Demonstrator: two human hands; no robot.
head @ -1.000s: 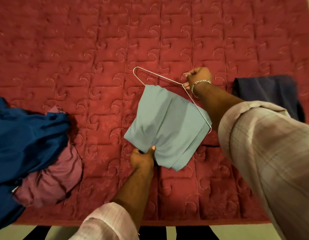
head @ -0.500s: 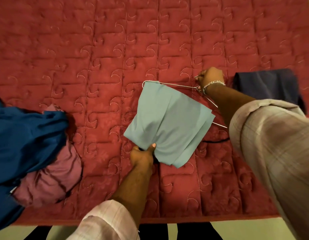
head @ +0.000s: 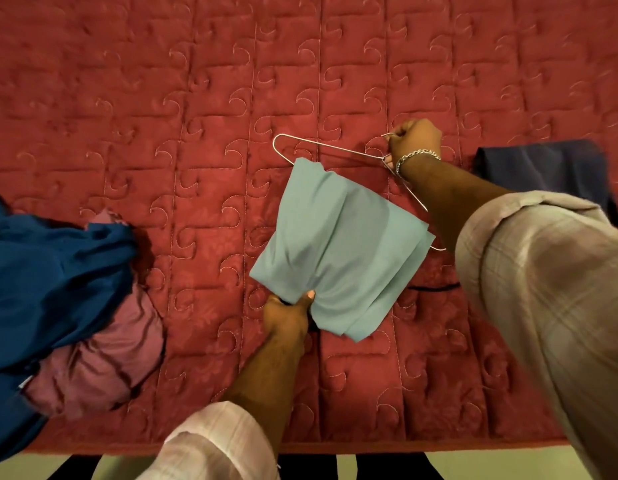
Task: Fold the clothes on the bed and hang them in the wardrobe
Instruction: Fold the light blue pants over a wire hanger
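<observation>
Over the middle of a red quilted bed (head: 231, 81), the right hand (head: 415, 142) grips the neck of a wire hanger (head: 335, 149) while the left hand (head: 289, 311) pinches the lower edge of the folded pale-blue cloth (head: 338, 247) draped over its bar. A blue garment (head: 47, 271) and a mauve one (head: 103, 362) lie heaped at the bed's left edge, a folded navy piece (head: 543, 168) near the right.

A silver chain bracelet (head: 417, 156) circles one wrist (plaid sleeves (head: 550, 278) rolled up).
</observation>
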